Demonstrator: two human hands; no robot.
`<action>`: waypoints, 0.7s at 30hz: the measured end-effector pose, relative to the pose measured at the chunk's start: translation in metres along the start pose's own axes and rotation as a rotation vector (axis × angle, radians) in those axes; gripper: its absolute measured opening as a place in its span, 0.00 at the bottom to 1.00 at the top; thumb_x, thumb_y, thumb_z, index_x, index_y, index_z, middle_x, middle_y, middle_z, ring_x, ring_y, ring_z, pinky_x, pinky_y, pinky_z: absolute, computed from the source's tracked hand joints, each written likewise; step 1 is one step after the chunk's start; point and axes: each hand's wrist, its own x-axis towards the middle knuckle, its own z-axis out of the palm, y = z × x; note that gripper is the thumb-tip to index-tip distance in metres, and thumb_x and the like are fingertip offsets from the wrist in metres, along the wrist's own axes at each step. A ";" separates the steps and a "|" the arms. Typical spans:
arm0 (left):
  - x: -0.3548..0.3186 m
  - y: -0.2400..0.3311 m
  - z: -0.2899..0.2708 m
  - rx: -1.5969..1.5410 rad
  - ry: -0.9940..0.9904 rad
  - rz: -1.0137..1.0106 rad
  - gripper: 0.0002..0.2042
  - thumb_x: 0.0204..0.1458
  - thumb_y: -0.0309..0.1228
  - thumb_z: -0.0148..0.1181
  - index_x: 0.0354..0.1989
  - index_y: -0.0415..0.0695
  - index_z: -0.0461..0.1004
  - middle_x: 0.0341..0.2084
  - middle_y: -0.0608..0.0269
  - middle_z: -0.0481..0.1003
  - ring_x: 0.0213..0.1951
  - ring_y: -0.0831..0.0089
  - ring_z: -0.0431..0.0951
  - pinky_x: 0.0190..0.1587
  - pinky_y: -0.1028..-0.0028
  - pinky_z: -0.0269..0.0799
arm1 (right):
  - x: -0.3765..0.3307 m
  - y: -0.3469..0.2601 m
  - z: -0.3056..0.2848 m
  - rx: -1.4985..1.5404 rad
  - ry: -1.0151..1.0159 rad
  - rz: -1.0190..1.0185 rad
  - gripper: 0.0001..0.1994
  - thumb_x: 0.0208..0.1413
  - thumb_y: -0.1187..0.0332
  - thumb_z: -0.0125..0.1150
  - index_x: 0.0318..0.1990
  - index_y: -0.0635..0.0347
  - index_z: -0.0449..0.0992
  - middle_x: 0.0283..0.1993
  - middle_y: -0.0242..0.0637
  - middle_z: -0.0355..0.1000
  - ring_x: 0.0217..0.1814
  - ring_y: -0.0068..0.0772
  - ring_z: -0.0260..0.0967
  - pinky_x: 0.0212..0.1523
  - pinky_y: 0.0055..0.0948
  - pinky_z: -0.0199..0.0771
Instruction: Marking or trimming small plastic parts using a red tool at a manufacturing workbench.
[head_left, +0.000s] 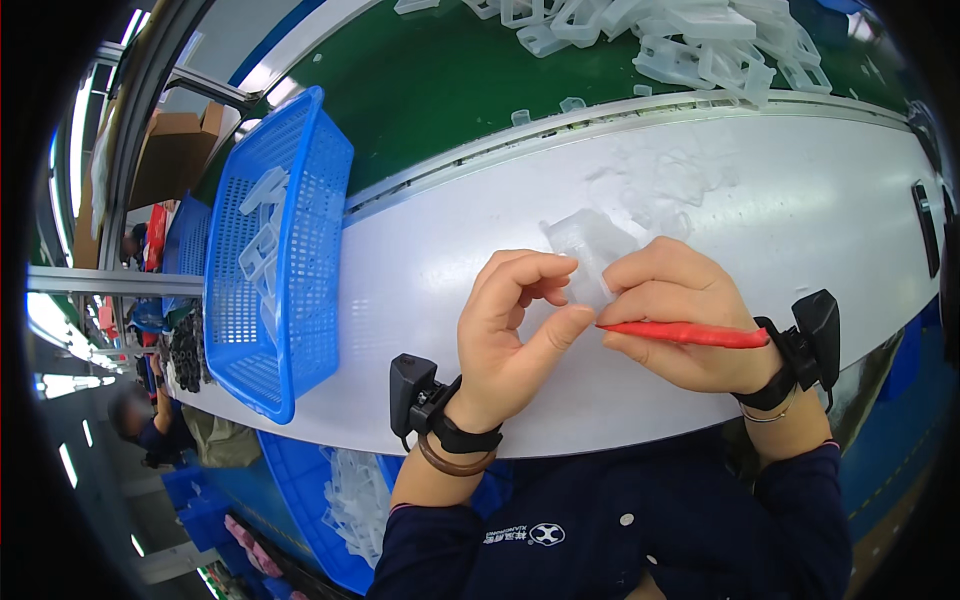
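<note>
Blue basket (300,190) left of hands (600,320)

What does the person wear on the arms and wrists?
Both arms have dark navy sleeves. The left hand has a black boxy device strapped on the wrist, plus a brown bangle. The right hand has a similar black device and a thin bracelet.

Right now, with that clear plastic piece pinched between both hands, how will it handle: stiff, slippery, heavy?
The clear plastic piece looks thin-walled and moulded, so probably light and fairly stiff, though perhaps flexing under pressure. Its glossy surface hints it may slip; the left hand and right hand both grip it. The red tool lies across the right hand's fingers.
</note>
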 end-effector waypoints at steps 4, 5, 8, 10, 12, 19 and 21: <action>0.000 0.000 0.003 -0.156 -0.047 -0.100 0.09 0.46 0.18 0.58 0.37 0.36 0.69 0.35 0.64 0.64 0.35 0.78 0.67 0.39 0.80 0.64 | 0.000 -0.002 -0.002 0.310 -0.005 0.109 0.04 0.45 0.74 0.62 0.31 0.60 0.74 0.36 0.35 0.70 0.35 0.26 0.68 0.34 0.23 0.67; 0.000 -0.001 0.002 -0.223 -0.046 -0.123 0.09 0.47 0.18 0.57 0.37 0.36 0.69 0.36 0.64 0.64 0.35 0.79 0.67 0.39 0.81 0.64 | -0.001 -0.003 -0.003 0.301 -0.012 0.123 0.04 0.45 0.74 0.62 0.31 0.60 0.74 0.36 0.35 0.70 0.35 0.26 0.68 0.34 0.23 0.67; 0.000 -0.001 0.000 -0.273 -0.046 -0.178 0.08 0.47 0.17 0.56 0.36 0.37 0.69 0.36 0.65 0.64 0.36 0.80 0.66 0.39 0.81 0.63 | -0.002 -0.003 -0.004 0.822 0.146 0.415 0.05 0.52 0.74 0.57 0.35 0.66 0.73 0.32 0.34 0.71 0.35 0.21 0.68 0.35 0.21 0.68; -0.001 -0.001 0.000 -0.307 -0.051 -0.199 0.07 0.48 0.18 0.55 0.36 0.37 0.68 0.37 0.65 0.64 0.36 0.80 0.66 0.40 0.80 0.63 | -0.004 -0.003 -0.003 0.781 0.157 0.445 0.06 0.53 0.73 0.56 0.36 0.65 0.73 0.32 0.34 0.71 0.33 0.21 0.67 0.34 0.21 0.68; -0.002 -0.001 0.000 -0.340 -0.057 -0.220 0.07 0.48 0.18 0.54 0.36 0.37 0.68 0.37 0.65 0.64 0.37 0.80 0.66 0.40 0.79 0.63 | -0.005 -0.002 -0.006 0.750 0.177 0.478 0.06 0.53 0.72 0.55 0.37 0.65 0.72 0.32 0.35 0.71 0.31 0.21 0.67 0.33 0.21 0.67; 0.003 -0.004 -0.022 -0.575 -0.021 -0.194 0.05 0.52 0.25 0.44 0.36 0.41 0.64 0.40 0.57 0.67 0.44 0.64 0.71 0.47 0.64 0.67 | -0.022 0.032 -0.094 1.292 0.856 0.168 0.10 0.61 0.68 0.44 0.39 0.68 0.63 0.34 0.36 0.64 0.29 0.22 0.58 0.31 0.19 0.62; 0.003 -0.003 -0.026 -0.560 0.016 -0.215 0.05 0.52 0.25 0.44 0.35 0.41 0.64 0.41 0.57 0.67 0.46 0.63 0.70 0.48 0.63 0.67 | -0.031 0.038 -0.117 1.115 1.004 0.007 0.09 0.61 0.69 0.44 0.40 0.70 0.64 0.33 0.37 0.64 0.31 0.22 0.59 0.32 0.19 0.62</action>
